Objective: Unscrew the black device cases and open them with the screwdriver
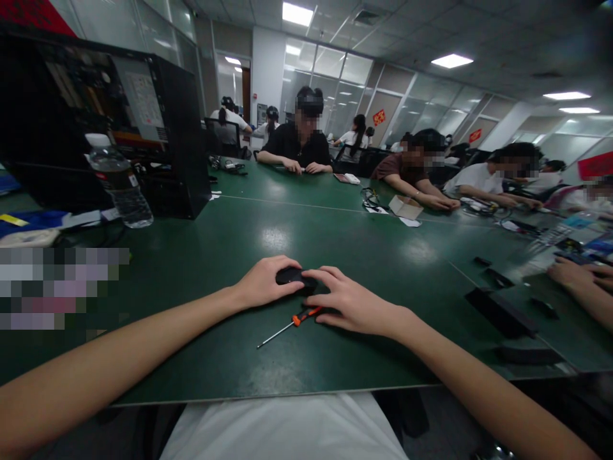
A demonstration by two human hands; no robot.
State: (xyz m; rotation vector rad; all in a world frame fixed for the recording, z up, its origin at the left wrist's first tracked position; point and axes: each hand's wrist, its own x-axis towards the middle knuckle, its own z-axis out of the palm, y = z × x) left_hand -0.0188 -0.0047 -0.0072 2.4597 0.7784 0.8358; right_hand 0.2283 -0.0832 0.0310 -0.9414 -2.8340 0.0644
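Note:
A small black object, shaped like a computer mouse (288, 275), lies on the green table (230, 255) in front of me. My left hand (268, 280) is wrapped round its left side, thumb below and fingers above. From the right, my right hand (345, 299) reaches it with the index finger, the other fingers spread. Under the right hand's fingers lies the orange and black handle of a screwdriver (297, 319), its metal shaft pointing down and left. Whether the right hand grips the handle cannot be made out.
At the left stand an open computer case (179, 134) and a water bottle (122, 185). Black parts (500, 313) lie at the right, near another person's hands (569, 271). A small box (405, 207) and cables are farther back, where several people sit.

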